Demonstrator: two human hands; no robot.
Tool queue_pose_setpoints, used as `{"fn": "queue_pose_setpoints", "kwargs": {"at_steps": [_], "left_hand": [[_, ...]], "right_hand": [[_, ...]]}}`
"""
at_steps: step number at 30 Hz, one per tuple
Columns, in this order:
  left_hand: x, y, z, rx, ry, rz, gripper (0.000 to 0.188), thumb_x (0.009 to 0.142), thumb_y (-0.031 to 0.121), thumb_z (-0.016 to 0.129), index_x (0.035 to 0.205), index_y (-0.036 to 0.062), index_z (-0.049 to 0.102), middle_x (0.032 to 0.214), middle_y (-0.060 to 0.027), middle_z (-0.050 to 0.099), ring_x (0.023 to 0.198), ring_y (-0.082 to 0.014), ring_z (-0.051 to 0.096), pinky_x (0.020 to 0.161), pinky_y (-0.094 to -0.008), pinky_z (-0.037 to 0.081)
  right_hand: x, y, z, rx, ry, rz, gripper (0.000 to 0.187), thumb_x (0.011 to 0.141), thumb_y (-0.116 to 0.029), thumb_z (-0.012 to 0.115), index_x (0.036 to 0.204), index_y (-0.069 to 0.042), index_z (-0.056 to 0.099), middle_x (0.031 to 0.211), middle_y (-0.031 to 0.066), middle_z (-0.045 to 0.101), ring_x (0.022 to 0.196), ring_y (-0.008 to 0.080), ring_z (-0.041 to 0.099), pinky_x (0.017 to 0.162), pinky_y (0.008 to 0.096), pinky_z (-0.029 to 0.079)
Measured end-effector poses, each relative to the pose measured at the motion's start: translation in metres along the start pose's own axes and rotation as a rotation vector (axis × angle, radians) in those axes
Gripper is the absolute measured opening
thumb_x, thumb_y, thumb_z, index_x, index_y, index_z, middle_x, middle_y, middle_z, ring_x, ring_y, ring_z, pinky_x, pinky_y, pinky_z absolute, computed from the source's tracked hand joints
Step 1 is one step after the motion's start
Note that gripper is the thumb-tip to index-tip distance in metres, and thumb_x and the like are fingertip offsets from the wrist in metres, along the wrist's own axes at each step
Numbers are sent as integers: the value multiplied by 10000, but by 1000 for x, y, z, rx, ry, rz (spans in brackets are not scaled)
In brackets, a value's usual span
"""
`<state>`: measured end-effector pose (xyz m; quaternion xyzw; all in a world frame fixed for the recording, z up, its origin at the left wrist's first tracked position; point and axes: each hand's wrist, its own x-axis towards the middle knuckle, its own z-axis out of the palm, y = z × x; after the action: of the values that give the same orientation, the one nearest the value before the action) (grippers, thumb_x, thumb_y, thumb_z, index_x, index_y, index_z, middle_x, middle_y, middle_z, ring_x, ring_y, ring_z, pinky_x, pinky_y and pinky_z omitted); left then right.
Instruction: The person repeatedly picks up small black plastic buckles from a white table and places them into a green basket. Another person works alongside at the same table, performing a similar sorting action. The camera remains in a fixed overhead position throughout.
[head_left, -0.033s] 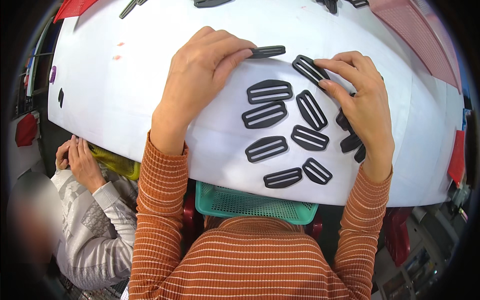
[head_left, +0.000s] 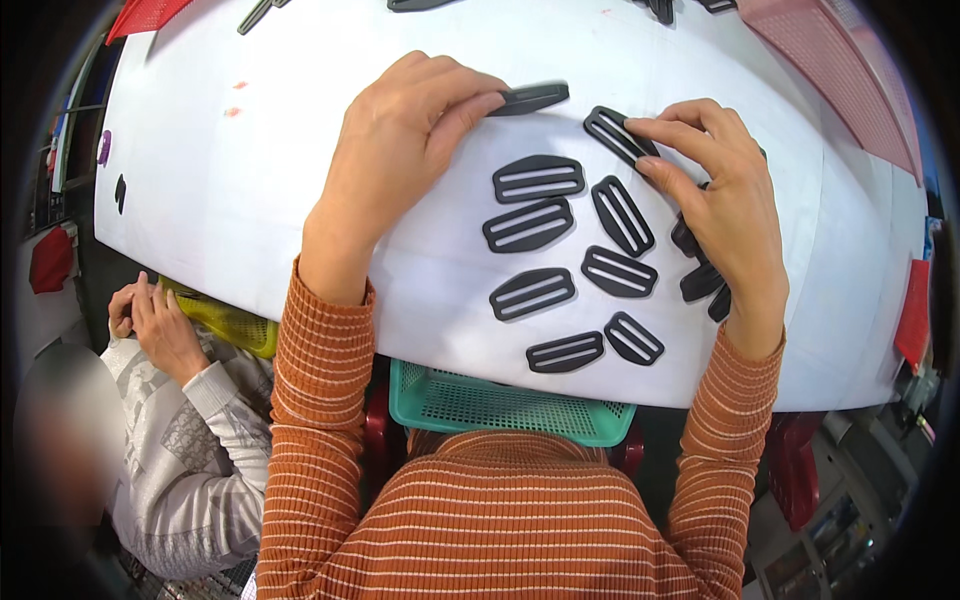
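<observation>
A black plastic strap slider buckle (head_left: pixel 537 98) is pinched at its left end between the thumb and fingers of my left hand (head_left: pixel 400 130), seen tilted and nearly edge-on. My right hand (head_left: pixel 728 185) grips the lower right end of another slider buckle (head_left: pixel 612 130), its thumb and forefinger on the edges. Below and between the hands, several similar two-slot buckles lie flat on the white table, among them one buckle (head_left: pixel 538 180) at the top and one buckle (head_left: pixel 565 352) near the front edge. More black pieces (head_left: pixel 702 283) are partly hidden under my right hand and wrist.
A green mesh basket (head_left: pixel 510 405) sits at my lap below the table edge (head_left: pixel 460 368). Further black pieces (head_left: pixel 425 4) lie along the far side. A pink basket (head_left: pixel 845 75) stands far right, a red one (head_left: pixel 150 15) far left. Someone sits at left beside a yellow basket (head_left: pixel 225 325).
The buckle in my left hand has tilted a little, its right end rising slightly. My right hand and the buckles on the table keep their places.
</observation>
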<state>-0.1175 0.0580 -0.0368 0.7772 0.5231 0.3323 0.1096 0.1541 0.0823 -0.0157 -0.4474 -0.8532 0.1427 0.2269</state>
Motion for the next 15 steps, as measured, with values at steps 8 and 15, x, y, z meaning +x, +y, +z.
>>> {"fn": "queue_pose_setpoints", "kwargs": {"at_steps": [8,15], "left_hand": [[-7,0,-4,0,140,-207,253,860,63,733,1112,63,741,785,-15,627,666,-88,516,607,-242,450],[-77,89,-9,-146,91,-60,240,728,-11,792,960,26,743,858,-55,663,716,-184,581,643,-296,488]], "right_hand": [[-8,-16,-17,-41,77,-23,190,815,-123,747,1000,-82,759,925,62,655,836,265,599,741,361,487],[-97,-49,-33,183,10,54,338,705,-74,826,1032,-51,745,877,77,616,803,237,593,676,346,491]]}}
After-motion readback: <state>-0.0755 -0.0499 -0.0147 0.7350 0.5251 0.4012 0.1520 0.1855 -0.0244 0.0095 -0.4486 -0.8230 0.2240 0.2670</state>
